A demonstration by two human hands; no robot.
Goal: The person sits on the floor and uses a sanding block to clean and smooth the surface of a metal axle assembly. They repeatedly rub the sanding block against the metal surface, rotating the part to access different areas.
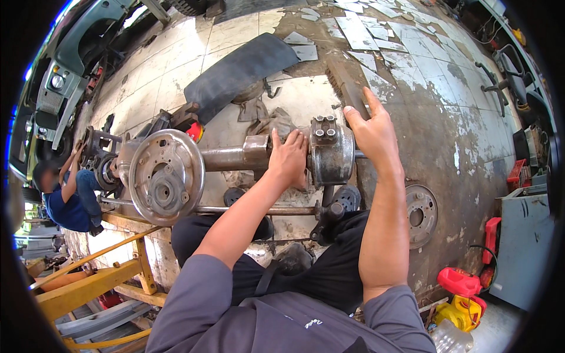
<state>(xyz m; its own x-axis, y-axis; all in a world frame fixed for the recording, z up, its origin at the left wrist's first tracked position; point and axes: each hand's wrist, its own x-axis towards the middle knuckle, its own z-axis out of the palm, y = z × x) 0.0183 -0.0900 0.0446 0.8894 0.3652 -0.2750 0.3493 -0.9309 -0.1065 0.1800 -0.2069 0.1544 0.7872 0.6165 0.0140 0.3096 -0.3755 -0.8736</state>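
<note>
A vehicle axle (pixel 226 159) lies crosswise in front of me, its bare metal tube running left to right. My left hand (pixel 288 157) lies on the tube with its fingers flat, beside the thick steering knuckle (pixel 332 159). On top of the knuckle is a small block with several bolts (pixel 324 127). My right hand (pixel 375 132) hovers just right of the knuckle, thumb and forefinger apart, with nothing visible in it; its other fingers are partly hidden. A round backing plate (pixel 141 188) stands on the axle's left part. Below the tube runs a thin steering rod (pixel 259 210).
Another person (pixel 67 200) in blue crouches at the axle's far left end. A yellow metal frame (pixel 88 288) stands at lower left. On the floor lie a black curved panel (pixel 241 73), a round plate (pixel 419 216) and broken tiles (pixel 356 32). A grey cabinet (pixel 524 247) stands right.
</note>
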